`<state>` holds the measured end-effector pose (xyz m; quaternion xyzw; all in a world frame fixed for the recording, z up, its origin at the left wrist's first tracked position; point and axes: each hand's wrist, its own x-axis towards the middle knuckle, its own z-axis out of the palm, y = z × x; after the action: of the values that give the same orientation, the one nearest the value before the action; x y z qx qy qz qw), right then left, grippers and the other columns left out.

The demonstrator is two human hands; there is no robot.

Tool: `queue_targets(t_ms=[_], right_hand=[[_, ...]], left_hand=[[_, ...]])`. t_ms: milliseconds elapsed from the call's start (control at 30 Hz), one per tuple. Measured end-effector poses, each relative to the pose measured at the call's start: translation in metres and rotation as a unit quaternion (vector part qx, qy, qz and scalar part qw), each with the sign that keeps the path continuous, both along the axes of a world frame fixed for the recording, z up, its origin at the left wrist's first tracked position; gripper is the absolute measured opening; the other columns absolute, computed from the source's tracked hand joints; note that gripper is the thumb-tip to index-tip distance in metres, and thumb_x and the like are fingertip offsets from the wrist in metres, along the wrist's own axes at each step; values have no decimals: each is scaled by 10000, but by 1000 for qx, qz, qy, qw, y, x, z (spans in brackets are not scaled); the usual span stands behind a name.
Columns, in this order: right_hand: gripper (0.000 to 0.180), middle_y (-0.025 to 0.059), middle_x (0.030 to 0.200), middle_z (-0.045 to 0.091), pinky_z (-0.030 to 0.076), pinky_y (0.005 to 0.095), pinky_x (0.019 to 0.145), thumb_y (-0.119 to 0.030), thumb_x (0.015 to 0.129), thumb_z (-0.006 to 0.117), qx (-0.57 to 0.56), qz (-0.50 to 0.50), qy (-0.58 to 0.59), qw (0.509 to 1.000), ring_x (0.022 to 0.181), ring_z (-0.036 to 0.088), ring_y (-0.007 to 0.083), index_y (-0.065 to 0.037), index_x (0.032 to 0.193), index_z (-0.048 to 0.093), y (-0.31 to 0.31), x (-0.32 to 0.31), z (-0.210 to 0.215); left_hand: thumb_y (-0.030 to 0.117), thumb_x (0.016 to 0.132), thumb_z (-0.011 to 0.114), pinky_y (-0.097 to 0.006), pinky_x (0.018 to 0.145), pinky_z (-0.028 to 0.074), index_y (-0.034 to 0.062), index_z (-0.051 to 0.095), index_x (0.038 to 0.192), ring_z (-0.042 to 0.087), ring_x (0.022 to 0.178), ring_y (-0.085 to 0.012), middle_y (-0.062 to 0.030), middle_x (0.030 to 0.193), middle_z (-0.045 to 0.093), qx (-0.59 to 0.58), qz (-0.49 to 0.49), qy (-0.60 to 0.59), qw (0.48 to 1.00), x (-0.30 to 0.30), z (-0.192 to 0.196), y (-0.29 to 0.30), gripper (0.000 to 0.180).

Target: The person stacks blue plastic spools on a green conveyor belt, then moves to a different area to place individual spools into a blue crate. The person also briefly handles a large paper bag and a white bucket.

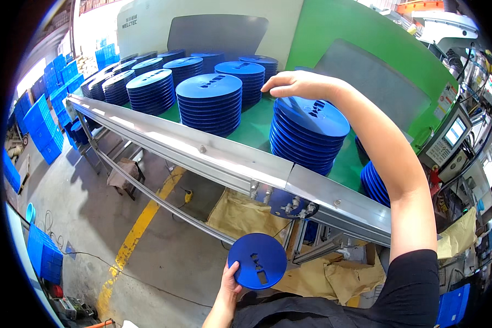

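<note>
Left hand [230, 284] grips blue disc [257, 261] by its rim, low before the conveyor [224, 158]; right hand [295, 83], fingers loosely spread, rests empty atop a stack [309, 134]. Disc probably light, stiff; best held at its edge.

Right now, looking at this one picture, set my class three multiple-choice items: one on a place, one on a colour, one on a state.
1. Where is the right hand?
A. over the far edge of a stack of discs on the green surface
B. on the floor
C. inside a crate

2. What colour is the single disc in the left hand?
A. red
B. blue
C. yellow

3. How is that single disc held?
A. lying flat on the stack
B. lying on the floor
C. gripped by its edge, off any surface

Answers: 1 A, the fingers reach across the stack's top; 2 B, it matches the stacked discs; 3 C, the left hand's thumb and fingers clasp its lower rim below the metal rail.
</note>
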<state>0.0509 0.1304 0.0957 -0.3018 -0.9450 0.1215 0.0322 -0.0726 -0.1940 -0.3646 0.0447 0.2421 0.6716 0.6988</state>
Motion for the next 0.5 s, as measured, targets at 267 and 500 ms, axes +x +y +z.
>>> queue_targets(t_ms=[267,500], right_hand=[[582,131,1300,491,346,399,1019,-571,878,408,89,-20,-124,988,1210,442,289,-127,1215,576,-15,12,-17],[412,150,1313,489,325,418,1043,-374,898,513,251,77,155,953,1250,413,319,-105,1204,569,-106,41,-5]], left_hand=[[151,779,668,-408,966,427,62,405,1319,522,1114,-263,-125,1230,523,22,-59,-6,998,14,20,11,607],[125,795,661,-404,955,445,71,385,1340,539,1106,-254,-120,1236,531,10,-112,-23,993,33,42,-4,613]])
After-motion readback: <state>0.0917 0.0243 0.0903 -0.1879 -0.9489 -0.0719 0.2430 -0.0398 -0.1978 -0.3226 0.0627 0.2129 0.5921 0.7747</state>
